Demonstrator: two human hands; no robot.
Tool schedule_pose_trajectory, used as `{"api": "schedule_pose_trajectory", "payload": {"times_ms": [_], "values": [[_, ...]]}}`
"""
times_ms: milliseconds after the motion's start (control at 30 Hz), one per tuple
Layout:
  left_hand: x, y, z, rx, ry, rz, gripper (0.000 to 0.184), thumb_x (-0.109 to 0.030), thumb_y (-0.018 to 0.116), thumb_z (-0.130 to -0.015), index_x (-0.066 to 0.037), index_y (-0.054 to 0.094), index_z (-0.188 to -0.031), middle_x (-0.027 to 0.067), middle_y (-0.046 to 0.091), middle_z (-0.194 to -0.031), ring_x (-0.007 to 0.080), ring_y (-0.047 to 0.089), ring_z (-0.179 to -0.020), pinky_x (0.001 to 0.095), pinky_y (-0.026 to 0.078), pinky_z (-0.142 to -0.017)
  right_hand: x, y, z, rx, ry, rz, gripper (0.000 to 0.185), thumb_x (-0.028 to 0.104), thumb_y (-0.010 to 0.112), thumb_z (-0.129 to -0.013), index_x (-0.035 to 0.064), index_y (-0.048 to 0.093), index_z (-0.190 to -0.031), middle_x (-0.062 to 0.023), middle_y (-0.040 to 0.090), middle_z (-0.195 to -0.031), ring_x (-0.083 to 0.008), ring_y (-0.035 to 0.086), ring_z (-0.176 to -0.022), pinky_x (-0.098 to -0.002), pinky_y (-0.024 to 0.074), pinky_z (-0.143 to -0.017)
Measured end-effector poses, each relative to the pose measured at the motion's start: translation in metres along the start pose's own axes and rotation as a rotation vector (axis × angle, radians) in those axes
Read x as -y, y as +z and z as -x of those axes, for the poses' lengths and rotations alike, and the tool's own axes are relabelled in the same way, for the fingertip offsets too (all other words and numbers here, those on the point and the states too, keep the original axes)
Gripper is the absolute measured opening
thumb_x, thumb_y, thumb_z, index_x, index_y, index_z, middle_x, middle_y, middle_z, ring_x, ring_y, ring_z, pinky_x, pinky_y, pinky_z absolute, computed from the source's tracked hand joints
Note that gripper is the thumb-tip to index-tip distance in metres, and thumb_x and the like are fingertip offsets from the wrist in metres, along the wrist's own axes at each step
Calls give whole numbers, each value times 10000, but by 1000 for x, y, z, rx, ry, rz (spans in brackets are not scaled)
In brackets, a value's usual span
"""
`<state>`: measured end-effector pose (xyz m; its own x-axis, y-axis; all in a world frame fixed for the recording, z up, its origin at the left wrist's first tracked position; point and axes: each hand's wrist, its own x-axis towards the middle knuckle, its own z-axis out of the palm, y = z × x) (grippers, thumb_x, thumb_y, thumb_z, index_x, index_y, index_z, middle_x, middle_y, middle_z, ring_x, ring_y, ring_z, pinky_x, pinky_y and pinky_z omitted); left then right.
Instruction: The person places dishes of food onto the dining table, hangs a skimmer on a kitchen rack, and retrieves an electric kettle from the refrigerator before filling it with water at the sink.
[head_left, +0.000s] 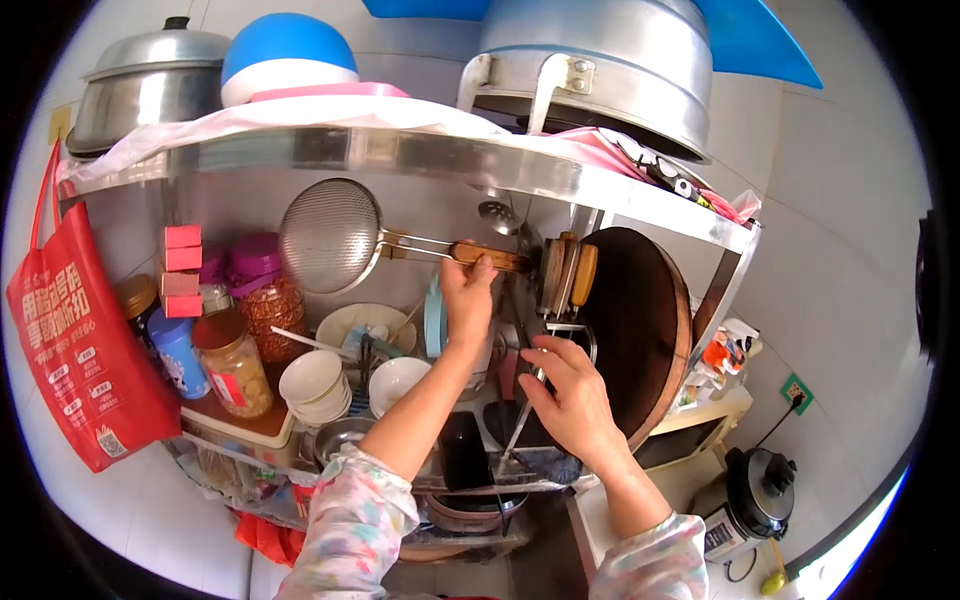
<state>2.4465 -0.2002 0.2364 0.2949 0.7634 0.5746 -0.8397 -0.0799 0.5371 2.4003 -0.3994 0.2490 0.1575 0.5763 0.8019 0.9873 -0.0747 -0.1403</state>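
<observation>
head view: the left hand [467, 298] pinches the wooden handle [497, 256] of the mesh strainer [330, 235] beneath the upper shelf [430, 148]; the right hand [575, 395], loosely spread, perhaps touches a thin metal rod [517, 428].

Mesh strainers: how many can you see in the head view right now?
1: the mesh strainer at upper centre-left, its wooden handle held in the left hand. Another could be hidden behind it.
</observation>
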Motion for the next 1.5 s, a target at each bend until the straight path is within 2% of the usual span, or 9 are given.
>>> {"api": "schedule_pose_trajectory", "payload": {"times_ms": [133,300,600,800,1033,1167,1267,1367,1500], "values": [[42,15,-20,-34,114,-277,194,-31,541,-861,3,471,-1039,80,559,-916,147,539,-822,297,457,-720,-16,-10,14,18,47,-13,229,65,644,-732,-6,613,-947,-181,573,-1029,-343,567,-916,-383,478,-774],[41,31,-23,26,230,-675,211,-35,562,-811,33,452,-977,212,587,-820,370,587,-774,387,453,-690,-27,-20,26,47,77,-2,234,65,659,-718,-9,616,-936,-186,576,-1020,-344,570,-910,-384,484,-766],[86,32,-50,78,101,-525,151,-15,615,-652,39,524,-760,191,580,-718,332,591,-719,389,445,-641,-37,-30,-22,-11,-42,70,225,50,651,-704,-13,612,-917,-173,579,-968,-341,565,-871,-386,480,-752],[86,20,-70,193,-133,-565,254,-145,652,-669,44,586,-826,204,612,-745,319,615,-790,386,461,-677,-51,-3,-97,-48,-145,166,261,86,600,-756,6,591,-1003,-186,579,-980,-359,565,-885,-408,471,-763],[78,26,-57,99,165,-671,372,-185,636,-734,-17,518,-1044,154,587,-1021,279,597,-883,371,486,-692,-66,76,-172,29,43,337,390,138,592,-745,0,549,-1108,-211,575,-1020,-365,546,-955,-435,452,-816],[84,10,-67,198,-81,-637,421,-179,620,-757,-58,465,-1129,120,549,-1100,251,580,-925,362,495,-692,-93,116,-186,-234,-267,685,386,61,534,-717,-60,550,-1083,-224,549,-1090,-387,481,-1072,-459,381,-916],[60,-7,-75,163,-413,-503,466,-175,609,-774,-88,425,-1193,94,520,-1160,230,568,-957,356,502,-691,-85,116,-197,68,-137,971,500,216,512,-806,50,440,-1272,-164,402,-1308,-339,362,-1209,-513,270,-1007],[4,-27,-74,-32,-236,-46,485,-211,620,-783,-87,416,-1205,77,530,-1130,205,545,-1004,357,511,-690,-87,105,-202,-176,-48,555,470,258,464,-871,118,394,-1314,-104,410,-1320,-286,358,-1233,-464,273,-1026],[-50,-10,-88,137,-214,187,467,-184,596,-792,-74,417,-1209,87,527,-1128,212,554,-972,380,495,-780,-85,86,-214,-169,-112,436,474,301,465,-888,132,377,-1322,-87,417,-1315,-239,397,-1207,-407,296,-1030]]}}
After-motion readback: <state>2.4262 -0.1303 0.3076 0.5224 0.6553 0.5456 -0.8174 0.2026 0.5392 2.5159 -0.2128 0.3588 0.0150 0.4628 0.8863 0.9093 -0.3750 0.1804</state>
